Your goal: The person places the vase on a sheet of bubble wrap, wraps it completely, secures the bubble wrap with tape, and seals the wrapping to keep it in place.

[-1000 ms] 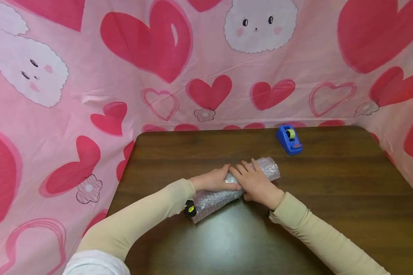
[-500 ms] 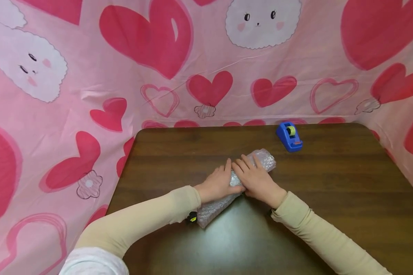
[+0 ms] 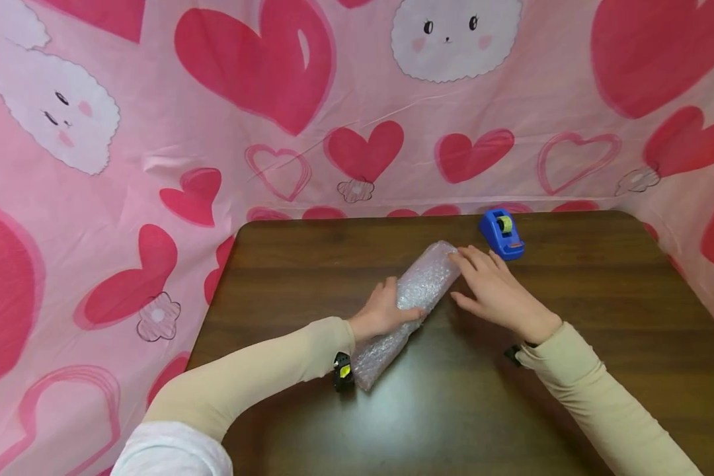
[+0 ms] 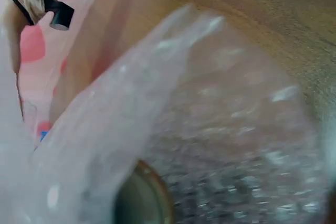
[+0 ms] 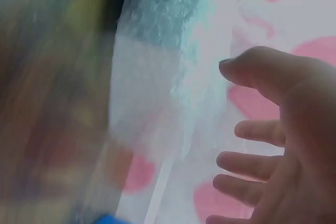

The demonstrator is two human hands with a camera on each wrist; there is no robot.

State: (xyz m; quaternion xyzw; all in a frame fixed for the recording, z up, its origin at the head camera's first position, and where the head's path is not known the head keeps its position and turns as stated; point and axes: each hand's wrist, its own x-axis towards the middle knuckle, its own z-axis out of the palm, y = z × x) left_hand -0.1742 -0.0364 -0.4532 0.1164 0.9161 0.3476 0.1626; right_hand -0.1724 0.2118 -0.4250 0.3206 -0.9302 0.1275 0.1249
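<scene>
A roll of bubble wrap [image 3: 424,281] lies slantwise over the dark wooden table. My left hand [image 3: 387,312] grips its middle, thumb on the near side and fingers over the far side. At the roll's far end is my right hand [image 3: 494,284], fingers extended, index fingertip right at the wrap's edge. The right wrist view has this hand [image 5: 273,145] with spread fingers and nothing in its palm, beside the wrap [image 5: 152,72]. Through the open near end of the wrap [image 4: 236,114], the left wrist view catches a round object with a brownish rim [image 4: 163,195], mostly hidden.
A blue tape dispenser [image 3: 502,235] with a yellowish tape roll stands at the table's back, just beyond my right fingertips. Behind the table [image 3: 619,297] hangs a pink cloth [image 3: 369,86] printed with hearts and rabbits. Black wrist cameras [image 3: 342,371] sit at my cuffs.
My right hand has come off the roll's middle and moved right and away, to its far end. The roll has turned, its far end swinging away from me. The left hand keeps its grip.
</scene>
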